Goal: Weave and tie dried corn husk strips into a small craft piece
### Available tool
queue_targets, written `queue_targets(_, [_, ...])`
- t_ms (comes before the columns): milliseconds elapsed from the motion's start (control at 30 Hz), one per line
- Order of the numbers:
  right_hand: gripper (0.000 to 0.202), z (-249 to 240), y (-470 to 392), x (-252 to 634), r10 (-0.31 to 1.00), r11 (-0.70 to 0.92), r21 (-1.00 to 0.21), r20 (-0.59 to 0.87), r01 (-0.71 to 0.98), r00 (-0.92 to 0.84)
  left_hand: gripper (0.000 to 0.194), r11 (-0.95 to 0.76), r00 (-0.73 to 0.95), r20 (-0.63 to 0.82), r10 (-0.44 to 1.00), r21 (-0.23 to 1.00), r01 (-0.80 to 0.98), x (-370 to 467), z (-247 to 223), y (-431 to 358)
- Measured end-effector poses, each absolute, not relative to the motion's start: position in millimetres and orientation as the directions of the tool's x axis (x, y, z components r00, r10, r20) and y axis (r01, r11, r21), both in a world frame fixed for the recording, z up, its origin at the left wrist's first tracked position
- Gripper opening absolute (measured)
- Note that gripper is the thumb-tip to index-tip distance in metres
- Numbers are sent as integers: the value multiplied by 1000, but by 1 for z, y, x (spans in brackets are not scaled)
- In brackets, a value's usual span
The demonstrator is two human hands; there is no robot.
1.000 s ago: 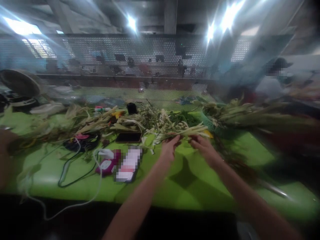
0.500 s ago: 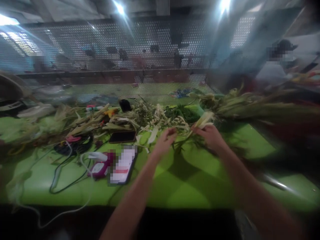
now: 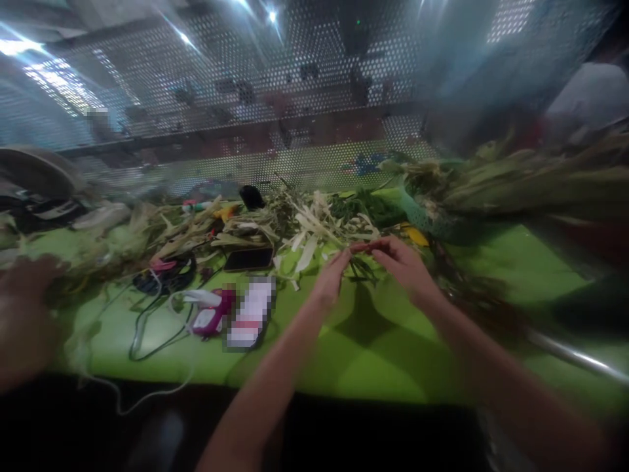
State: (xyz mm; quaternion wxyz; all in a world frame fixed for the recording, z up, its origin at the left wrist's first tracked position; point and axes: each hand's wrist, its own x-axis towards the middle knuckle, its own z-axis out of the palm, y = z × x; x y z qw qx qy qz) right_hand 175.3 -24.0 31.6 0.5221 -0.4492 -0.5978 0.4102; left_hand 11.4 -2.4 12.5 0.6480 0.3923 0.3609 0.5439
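Observation:
My left hand (image 3: pixel 335 274) and my right hand (image 3: pixel 400 262) meet above the green table (image 3: pixel 373 367), fingertips close together. Both are closed in a pinch; what lies between the fingers is too small and blurred to name. Just below the fingertips shows a tuft of thin dark green leaves (image 3: pixel 362 270); whether my fingers grip it, I cannot tell. Right behind my hands lies a loose heap of pale, dry husk-like strips (image 3: pixel 314 229). A yellow piece (image 3: pixel 415 235) lies beyond my right hand.
A green basket (image 3: pixel 432 219) with long dry leaves (image 3: pixel 535 183) stands at the right. On the left are a lit phone (image 3: pixel 253 311), a dark phone (image 3: pixel 248 259), a purple device (image 3: pixel 215 316) and cables. Another person's blurred hand (image 3: pixel 27 314) is at the left edge. Perforated mesh (image 3: pixel 304 118) stands behind.
My hands have come together from a small gap. The pale husk strip in my right hand no longer shows there. Another person's hand has entered at the left, and the view has tilted.

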Motion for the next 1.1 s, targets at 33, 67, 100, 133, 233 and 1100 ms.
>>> queue_targets(33, [30, 31, -25, 172, 964, 258, -964, 252, 67, -91, 20, 99, 162, -32, 986, 902, -421, 11, 12, -2])
queue_targets(67, [32, 29, -26, 169, 962, 246, -969, 242, 16, -124, 23, 94, 186, -16, 982, 904, -417, 12, 11, -1])
queue_targets(100, [34, 27, -27, 166, 963, 223, -974, 225, -32, -149, 26, 88, 214, 3, 977, 905, -416, 12, 9, -1])
queue_targets(133, [37, 25, -27, 163, 965, 191, -979, 200, -69, -171, 27, 87, 229, 13, 973, 902, -422, 13, 8, -1])
queue_targets(233, [37, 15, -25, 157, 967, 95, -993, 109, -71, -229, 28, 69, 272, 45, 961, 916, -395, 14, 5, -2])
queue_targets(1100, [38, 26, -26, 199, 810, 272, -763, -148, 587, -568, 24, 87, 59, -64, 996, 773, -628, -19, 21, 17])
